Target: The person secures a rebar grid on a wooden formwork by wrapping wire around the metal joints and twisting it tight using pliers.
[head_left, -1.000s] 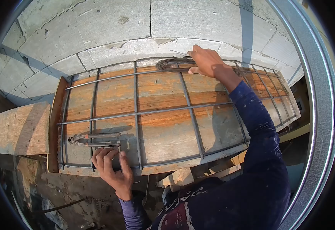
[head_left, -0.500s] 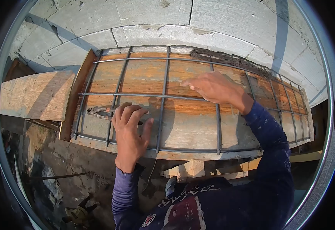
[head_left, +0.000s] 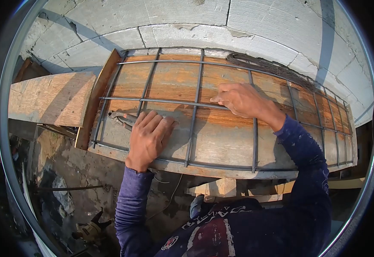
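My left hand is curled over the handles of a pair of pincers, whose jaws point left, low over the board. The palm hides most of the handles. Farther right, my right hand has thumb and finger pinched together just above the middle long bar of a rebar grid. Whatever lies in that pinch is too small to make out. Long and cross bars of the grid meet over a wooden formwork board, stained orange and grey.
A bundle of thin dark wire lies along the back edge, against the pale block wall. An upright plank closes the left end, beside a plywood sheet. Far below, a person is on the ground.
My view has shifted, so the grid sits a little higher and farther right. My left hand's fingers have closed around the pincers' handles. My right hand stays by the middle bar, its fingers more curled.
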Demonstrator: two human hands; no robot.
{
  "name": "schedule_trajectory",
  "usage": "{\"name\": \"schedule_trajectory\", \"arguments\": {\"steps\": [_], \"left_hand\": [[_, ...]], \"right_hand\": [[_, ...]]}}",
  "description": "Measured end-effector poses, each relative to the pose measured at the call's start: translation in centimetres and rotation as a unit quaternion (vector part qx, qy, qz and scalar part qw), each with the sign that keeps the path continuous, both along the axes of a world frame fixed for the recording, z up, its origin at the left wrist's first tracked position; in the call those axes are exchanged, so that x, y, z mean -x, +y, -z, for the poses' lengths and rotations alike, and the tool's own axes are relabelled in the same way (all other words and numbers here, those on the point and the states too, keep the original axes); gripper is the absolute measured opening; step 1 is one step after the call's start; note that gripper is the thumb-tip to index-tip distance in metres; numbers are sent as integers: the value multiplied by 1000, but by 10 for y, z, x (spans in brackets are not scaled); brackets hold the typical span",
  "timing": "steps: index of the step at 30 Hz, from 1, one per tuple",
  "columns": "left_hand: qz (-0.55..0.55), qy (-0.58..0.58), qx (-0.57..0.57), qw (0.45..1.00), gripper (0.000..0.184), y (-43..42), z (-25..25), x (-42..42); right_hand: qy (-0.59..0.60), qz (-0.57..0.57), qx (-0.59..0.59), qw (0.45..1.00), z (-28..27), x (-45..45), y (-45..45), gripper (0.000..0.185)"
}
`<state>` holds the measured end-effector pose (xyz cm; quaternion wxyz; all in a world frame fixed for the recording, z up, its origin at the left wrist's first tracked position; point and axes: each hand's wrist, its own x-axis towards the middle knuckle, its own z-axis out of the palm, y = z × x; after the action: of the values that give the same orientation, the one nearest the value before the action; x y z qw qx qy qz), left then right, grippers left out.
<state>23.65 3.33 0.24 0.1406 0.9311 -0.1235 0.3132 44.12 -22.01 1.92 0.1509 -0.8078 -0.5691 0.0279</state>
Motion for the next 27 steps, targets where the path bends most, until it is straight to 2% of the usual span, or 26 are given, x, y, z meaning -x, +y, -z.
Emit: {"name": "schedule_trajectory", "arguments": {"steps": [4, 7, 9, 13, 21, 26, 27], "left_hand": [[-30, 68, -40, 996, 15, 12, -2, -8], [-36, 81, -9, 996, 26, 0, 0, -12], [-54, 97, -10, 994, 26, -10, 0, -20], [-109, 156, -36, 981, 25, -29, -1, -32], [-120, 162, 19, 979, 21, -44, 8, -41], [-141, 151, 9, 978, 18, -50, 4, -36], [-134, 149, 41, 979, 18, -53, 3, -32]], "right_hand": [[3, 9, -12, 1000, -2, 0, 2, 19], [8, 10, -26, 1000, -5, 4, 2, 18], [-45, 12, -10, 999, -15, 10, 5, 19], [-72, 12, 7, 997, -14, 2, 9, 18], [37, -10, 32, 999, -17, -4, 11, 19], [53, -18, 39, 998, -18, -6, 10, 19], [58, -22, 38, 997, -20, -7, 10, 20]]}}
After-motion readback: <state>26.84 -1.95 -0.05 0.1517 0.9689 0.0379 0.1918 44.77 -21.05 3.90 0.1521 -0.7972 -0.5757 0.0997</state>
